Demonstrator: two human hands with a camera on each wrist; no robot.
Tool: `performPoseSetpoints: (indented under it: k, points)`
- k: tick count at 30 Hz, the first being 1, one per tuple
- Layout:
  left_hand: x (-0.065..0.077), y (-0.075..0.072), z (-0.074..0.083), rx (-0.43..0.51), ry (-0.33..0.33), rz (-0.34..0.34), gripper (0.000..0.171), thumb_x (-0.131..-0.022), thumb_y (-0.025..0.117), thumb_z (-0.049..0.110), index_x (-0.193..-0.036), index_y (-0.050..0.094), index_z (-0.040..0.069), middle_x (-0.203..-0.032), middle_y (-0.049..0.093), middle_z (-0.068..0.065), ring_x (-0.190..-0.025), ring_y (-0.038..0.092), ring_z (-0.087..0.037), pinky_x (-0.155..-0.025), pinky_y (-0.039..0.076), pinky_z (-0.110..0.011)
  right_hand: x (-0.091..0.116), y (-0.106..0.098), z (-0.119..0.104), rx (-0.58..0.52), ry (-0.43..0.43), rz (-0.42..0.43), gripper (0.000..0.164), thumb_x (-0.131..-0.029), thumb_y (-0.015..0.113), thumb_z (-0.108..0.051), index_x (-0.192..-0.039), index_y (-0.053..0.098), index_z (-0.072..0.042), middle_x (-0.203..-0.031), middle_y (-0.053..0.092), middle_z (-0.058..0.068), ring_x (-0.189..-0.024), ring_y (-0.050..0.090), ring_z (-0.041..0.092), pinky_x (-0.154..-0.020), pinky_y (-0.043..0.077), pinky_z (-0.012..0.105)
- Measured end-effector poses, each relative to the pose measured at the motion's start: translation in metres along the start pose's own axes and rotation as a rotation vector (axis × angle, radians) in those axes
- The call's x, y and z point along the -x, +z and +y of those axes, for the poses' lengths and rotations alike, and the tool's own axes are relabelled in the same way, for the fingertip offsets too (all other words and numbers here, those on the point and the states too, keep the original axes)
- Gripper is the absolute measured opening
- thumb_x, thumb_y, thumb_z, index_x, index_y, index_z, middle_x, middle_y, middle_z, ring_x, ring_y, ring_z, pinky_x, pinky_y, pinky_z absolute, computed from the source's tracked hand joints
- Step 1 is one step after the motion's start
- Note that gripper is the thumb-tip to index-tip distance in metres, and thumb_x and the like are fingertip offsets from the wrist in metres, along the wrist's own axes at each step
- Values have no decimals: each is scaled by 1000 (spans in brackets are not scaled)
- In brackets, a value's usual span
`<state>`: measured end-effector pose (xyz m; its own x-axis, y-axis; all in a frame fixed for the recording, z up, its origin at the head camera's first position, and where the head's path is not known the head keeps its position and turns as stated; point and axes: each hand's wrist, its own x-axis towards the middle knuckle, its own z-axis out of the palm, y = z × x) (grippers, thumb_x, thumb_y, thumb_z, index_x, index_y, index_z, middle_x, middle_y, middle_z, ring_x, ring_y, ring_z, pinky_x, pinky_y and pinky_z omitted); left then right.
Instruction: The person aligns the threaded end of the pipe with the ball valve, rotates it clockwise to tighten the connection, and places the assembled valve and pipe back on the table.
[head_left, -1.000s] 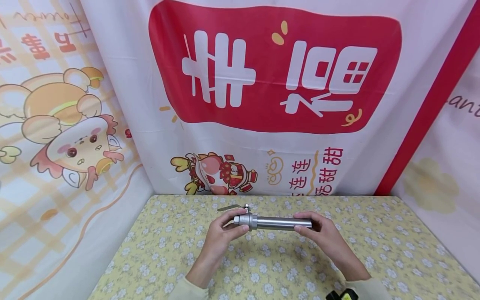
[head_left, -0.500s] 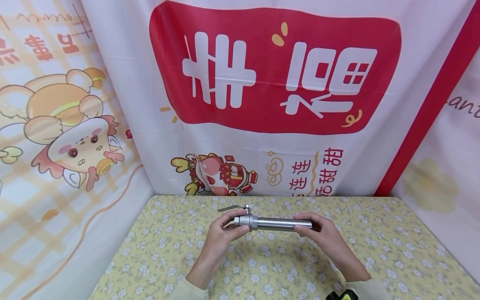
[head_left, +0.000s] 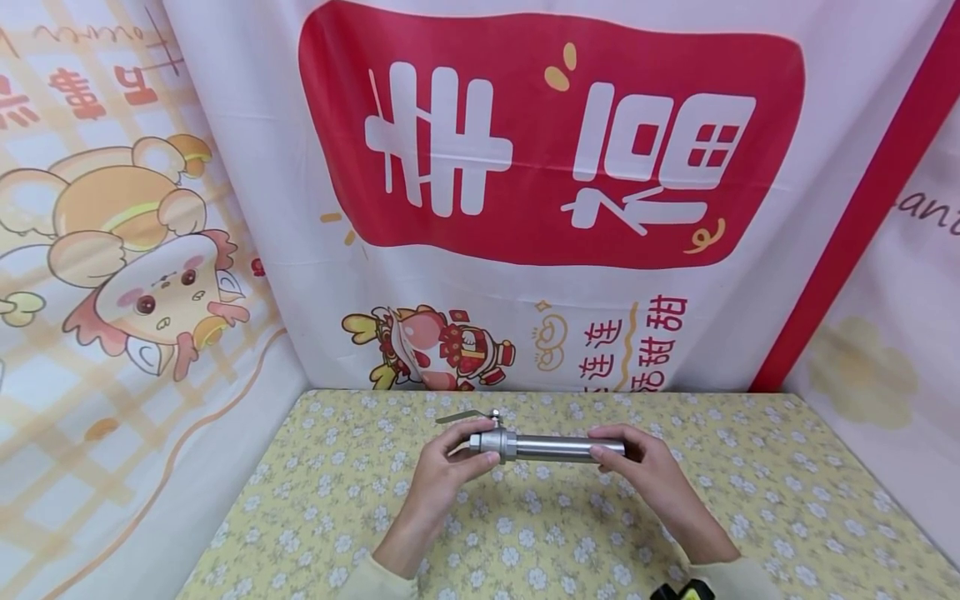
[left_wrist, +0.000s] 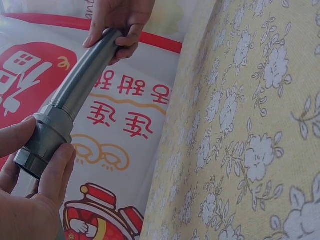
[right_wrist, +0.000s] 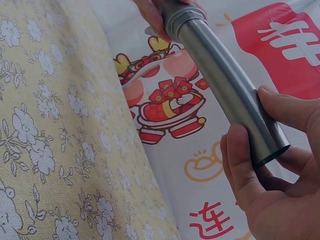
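My left hand grips a metal ball valve, thumb on the near side and fingers over the far side. The valve's thin lever handle sticks out to the left behind the fingers. A smooth steel pipe extends rightward from the valve's hex end, held level above the table. At the joint, a short band of thread shows in the right wrist view. The pipe's free end is pinched between the thumb and fingers of my right hand; its open end faces the palm.
A table covered with a yellow floral cloth lies beneath both hands. Behind it hangs a white and red printed curtain, with more printed cloth on the left. A black and yellow object sits by the right sleeve.
My right fingers have shifted slightly around the pipe, and another fingertip now shows beneath it. The left hand and valve stay almost still.
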<state>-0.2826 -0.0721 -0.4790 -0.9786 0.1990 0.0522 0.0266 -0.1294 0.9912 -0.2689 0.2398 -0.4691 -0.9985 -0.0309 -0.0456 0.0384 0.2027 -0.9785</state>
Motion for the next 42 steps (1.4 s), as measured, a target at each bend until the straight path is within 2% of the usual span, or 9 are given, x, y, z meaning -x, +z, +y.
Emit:
performPoseSetpoints:
  k: [9,16,21,27,34,38,42]
  points:
    - [0,-1,-2,-19,-3,4,49,-91,88,12,-138,74,11,-152,62,-12,-122,73,-25,-98,63,-31,-1,2,2,-17,10,24,45,-101,81,-30,-137,71,-6,-126,70,9,-100,69,19,-90,64,34]
    - [-1,0,-3,-26,5,10,48,-92,88,14,-138,73,9,-154,61,-14,-124,73,-26,-98,63,-30,1,2,-1,-24,-5,9,47,-102,80,-30,-138,65,-5,-136,63,14,-106,69,17,-93,64,32]
    - [1,1,-2,-24,1,15,50,-92,88,16,-140,73,9,-155,60,-16,-125,73,-26,-98,63,-31,2,0,-1,-13,-21,-40,51,-99,83,-27,-141,62,-7,-140,60,15,-111,69,20,-93,63,31]
    - [-1,0,-2,-4,-20,16,51,-92,88,16,-140,73,10,-155,60,-14,-126,72,-26,-99,63,-31,3,-3,1,-26,-92,-123,56,-97,84,-12,-145,56,-3,-144,58,22,-113,69,21,-89,63,30]
    - [-2,0,-2,-9,-30,19,50,-91,89,15,-139,74,12,-152,62,-12,-124,73,-25,-100,63,-31,2,-4,1,-17,-105,-147,51,-98,81,-8,-140,54,-1,-142,54,23,-113,68,28,-87,63,35]
    - [-1,0,-1,-13,-25,20,50,-91,88,15,-139,74,12,-151,62,-12,-123,73,-25,-100,62,-32,2,-5,-1,6,-114,-147,50,-99,81,-9,-140,54,0,-138,55,22,-108,67,23,-87,63,37]
    - [-1,-1,-1,-4,-31,20,50,-92,88,15,-139,73,13,-150,62,-13,-123,73,-25,-101,62,-32,2,-5,-1,14,-125,-138,48,-97,82,-9,-138,57,-1,-135,57,21,-106,68,21,-84,63,33]
